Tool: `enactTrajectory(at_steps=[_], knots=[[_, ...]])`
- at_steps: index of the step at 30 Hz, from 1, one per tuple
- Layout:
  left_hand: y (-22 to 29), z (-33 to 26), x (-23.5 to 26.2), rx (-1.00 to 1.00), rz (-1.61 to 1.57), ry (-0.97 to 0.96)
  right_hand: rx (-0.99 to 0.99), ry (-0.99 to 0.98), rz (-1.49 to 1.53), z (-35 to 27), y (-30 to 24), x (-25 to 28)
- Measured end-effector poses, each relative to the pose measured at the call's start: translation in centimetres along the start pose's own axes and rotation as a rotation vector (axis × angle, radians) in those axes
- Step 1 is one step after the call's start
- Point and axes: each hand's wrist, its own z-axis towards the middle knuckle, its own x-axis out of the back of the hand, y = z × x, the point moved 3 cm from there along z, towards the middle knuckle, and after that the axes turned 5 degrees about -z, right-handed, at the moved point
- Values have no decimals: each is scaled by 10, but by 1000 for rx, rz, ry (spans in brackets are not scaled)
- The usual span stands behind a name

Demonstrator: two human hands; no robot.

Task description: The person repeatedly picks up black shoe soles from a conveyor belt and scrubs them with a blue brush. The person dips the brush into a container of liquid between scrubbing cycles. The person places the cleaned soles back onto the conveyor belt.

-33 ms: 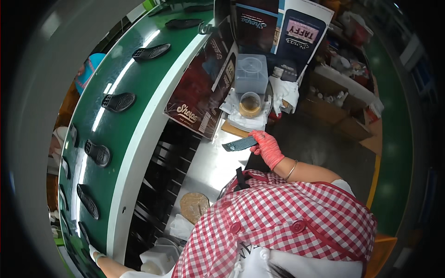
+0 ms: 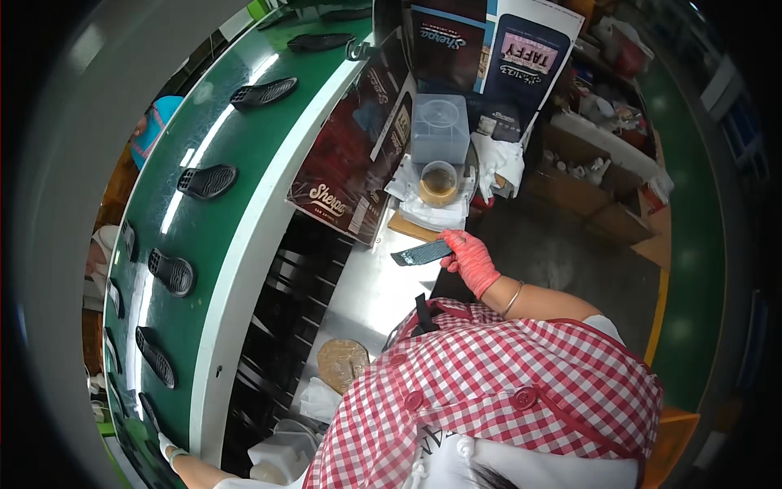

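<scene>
My right hand (image 2: 470,262), in a pink glove, is closed around one end of a flat dark blue-green strip (image 2: 422,253) with a ribbed surface and whitish smears. It holds the strip above a metal worktop (image 2: 371,281). Far out at the lower left, my left hand (image 2: 169,447), in a pale covering, reaches to the edge of a green belt (image 2: 213,220). A black shoe sole (image 2: 149,412) lies right by its fingertips. Whether they grip it cannot be made out. More black soles, such as one with a ridged tread (image 2: 172,272), lie spaced along the belt.
Beyond the strip, a cup of yellowish liquid (image 2: 438,184) stands on white cloths before a translucent plastic box (image 2: 440,129). Printed cardboard panels (image 2: 346,175) screen the belt side. A brown round pad (image 2: 342,364) lies near my apron. Cardboard boxes (image 2: 574,183) stand at right.
</scene>
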Motion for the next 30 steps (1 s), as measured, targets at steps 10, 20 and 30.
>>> enactTrajectory(at_steps=[10, 20, 30], knots=[[9, 9, -10, 58, -836, -205, -66, -76, 18, 6, -2, -13], [96, -371, -24, -693, -1167, -309, -77, 22, 141, 58, -3, 36], [132, -574, -280, -449, -435, -394, -229, -521, -176, 70, 21, 0]])
